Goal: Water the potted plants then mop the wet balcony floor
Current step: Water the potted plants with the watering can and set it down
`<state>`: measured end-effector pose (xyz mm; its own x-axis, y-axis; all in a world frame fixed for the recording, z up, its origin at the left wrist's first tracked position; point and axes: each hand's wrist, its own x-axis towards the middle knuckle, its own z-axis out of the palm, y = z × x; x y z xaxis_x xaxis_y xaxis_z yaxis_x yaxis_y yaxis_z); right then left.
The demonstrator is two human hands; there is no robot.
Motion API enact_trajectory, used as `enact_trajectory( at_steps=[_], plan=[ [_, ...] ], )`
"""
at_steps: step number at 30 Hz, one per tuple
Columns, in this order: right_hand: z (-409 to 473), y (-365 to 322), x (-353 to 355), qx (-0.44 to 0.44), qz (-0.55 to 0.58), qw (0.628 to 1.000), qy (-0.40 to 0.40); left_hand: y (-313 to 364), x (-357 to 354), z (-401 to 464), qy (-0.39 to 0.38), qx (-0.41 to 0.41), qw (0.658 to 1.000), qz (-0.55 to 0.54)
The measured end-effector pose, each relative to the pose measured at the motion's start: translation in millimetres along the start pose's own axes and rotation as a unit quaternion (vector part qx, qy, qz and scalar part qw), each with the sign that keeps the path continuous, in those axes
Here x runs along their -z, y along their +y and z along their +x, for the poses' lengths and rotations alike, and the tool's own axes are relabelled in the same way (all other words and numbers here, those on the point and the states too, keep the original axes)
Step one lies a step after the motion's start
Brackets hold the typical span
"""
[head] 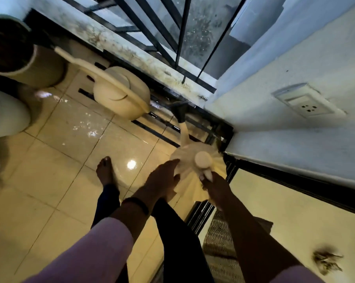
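A cream ribbed watering can (189, 155) with a round cap and a black-tipped spout is low in the balcony corner, tilted toward the railing. My right hand (212, 183) grips its handle. My left hand (162, 180) presses flat against the can's left side. A second cream watering can (119, 92) with a long thin spout stands on the floor by the ledge. Potted plants sit at the far left: a pot with dark soil (11, 48) and a white pot (5, 113). The tiled floor (86, 127) glistens with water.
A black metal railing (172, 37) on a stained ledge closes the balcony. The right wall carries a socket plate (307, 103). A sliding door track and a patterned doormat (219, 252) lie by my legs. My bare foot (105, 170) is on the wet tiles. Dry plant debris (325, 260) lies indoors.
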<state>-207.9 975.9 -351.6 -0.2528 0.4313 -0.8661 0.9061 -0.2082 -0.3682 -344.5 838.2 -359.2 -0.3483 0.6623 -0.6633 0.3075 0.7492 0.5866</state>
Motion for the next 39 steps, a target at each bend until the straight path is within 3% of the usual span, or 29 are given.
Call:
enact_trajectory(
  at_steps=[9, 16, 18, 23, 30, 39],
  plan=[
    [-96, -84, -21, 0.08, -0.117, 0.988, -0.057, 7, 66, -83, 0.053, -0.002, 0.998, -0.014],
    [-154, -151, -63, 0.143, -0.144, 0.977, -0.067, -21, 121, -149, 0.104, -0.016, 0.994, -0.037],
    [-174, -194, -96, 0.178, -0.173, 0.967, -0.06, -48, 162, -171, 0.131, -0.011, 0.991, -0.03],
    [-180, -212, -112, 0.192, -0.247, 0.949, -0.044, -56, 186, -185, 0.126, -0.008, 0.99, -0.069],
    [-205, -289, -193, 0.262, -0.321, 0.909, -0.047, -122, 258, -225, 0.172, 0.005, 0.98, -0.097],
    [-215, -353, -278, 0.243, -0.228, 0.938, -0.091, -172, 318, -244, 0.236, 0.017, 0.953, -0.191]
  ],
)
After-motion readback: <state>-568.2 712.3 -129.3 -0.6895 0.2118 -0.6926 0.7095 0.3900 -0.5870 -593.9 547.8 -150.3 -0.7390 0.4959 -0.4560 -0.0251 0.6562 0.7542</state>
